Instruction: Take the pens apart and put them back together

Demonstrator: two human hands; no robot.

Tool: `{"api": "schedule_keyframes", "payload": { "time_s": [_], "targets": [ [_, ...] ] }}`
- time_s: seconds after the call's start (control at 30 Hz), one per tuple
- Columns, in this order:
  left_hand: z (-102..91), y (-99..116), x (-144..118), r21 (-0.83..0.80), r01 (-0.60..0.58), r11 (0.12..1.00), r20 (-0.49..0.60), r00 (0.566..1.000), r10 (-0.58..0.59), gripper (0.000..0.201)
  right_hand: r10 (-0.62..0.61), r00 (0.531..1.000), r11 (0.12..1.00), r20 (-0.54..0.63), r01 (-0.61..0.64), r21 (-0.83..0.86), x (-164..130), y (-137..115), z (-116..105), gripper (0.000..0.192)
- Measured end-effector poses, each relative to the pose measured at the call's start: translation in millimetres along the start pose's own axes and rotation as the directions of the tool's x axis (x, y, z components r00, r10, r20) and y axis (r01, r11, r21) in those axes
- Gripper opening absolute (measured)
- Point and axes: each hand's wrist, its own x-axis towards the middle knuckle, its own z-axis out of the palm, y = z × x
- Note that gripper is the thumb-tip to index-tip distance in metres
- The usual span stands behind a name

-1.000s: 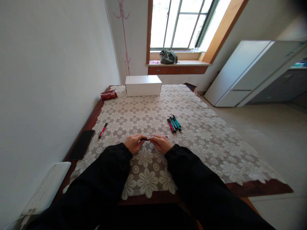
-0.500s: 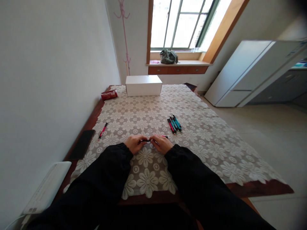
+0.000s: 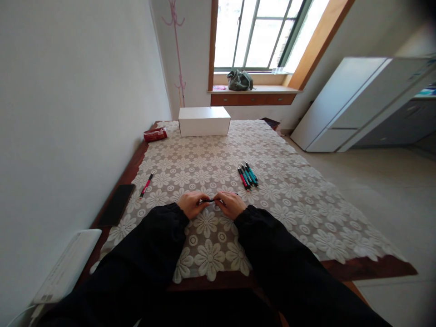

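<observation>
1. While the lace cloth (image 3: 272,200) is covering most of the surface, dark wood is showing only along the left and near edges, and open room is lying to the right of the hands.
2. The white box (image 3: 203,121) is sitting at the far end, well apart.
3. The left hand (image 3: 191,204) and right hand (image 3: 231,204) are meeting, fingers closing narrowly on a dark pen (image 3: 210,200); compared with a second ago they are sitting slightly closer together, probably pressing its parts together.
4. The bundle of pens (image 3: 247,175) is lying near the right hand; a single red pen (image 3: 146,185) is resting far left.
</observation>
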Motion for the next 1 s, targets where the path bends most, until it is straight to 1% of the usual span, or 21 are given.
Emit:
{"api": "schedule_keyframes", "payload": {
  "time_s": [0.13,0.3,0.5,0.77,0.9,1.0],
  "targets": [
    [0.1,-0.8,-0.8,-0.008,0.002,1.000,-0.007,1.000,-0.002,0.020,0.031,0.999,0.998,0.007,-0.031,-0.050,-1.1,0.9,-0.4,0.013],
    [-0.4,0.1,-0.9,-0.012,0.037,0.999,-0.007,0.999,-0.037,0.019,0.085,0.996,0.991,-0.009,-0.086,-0.099,-2.7,3.1,1.9,0.015],
    [-0.7,0.7,-0.3,-0.017,0.042,0.999,-0.003,0.999,-0.042,0.020,0.101,0.995,0.986,-0.015,-0.102,-0.134,-3.1,2.4,0.8,0.016],
    [-2.4,2.4,0.2,0.012,0.063,0.998,0.001,0.998,-0.063,0.021,0.008,1.000,0.999,-0.020,-0.009,-0.033,0.3,0.7,-0.6,0.013],
    [-3.5,4.6,0.1,0.021,0.079,0.997,-0.016,0.997,-0.079,0.021,0.001,0.999,1.000,-0.033,0.000,0.006,0.6,0.9,0.5,0.012],
    [-4.3,5.9,-0.3,0.025,0.080,0.997,-0.033,0.996,-0.079,0.021,-0.005,0.999,0.999,-0.043,0.007,0.041,0.4,0.7,1.3,0.017]
  ]
}}
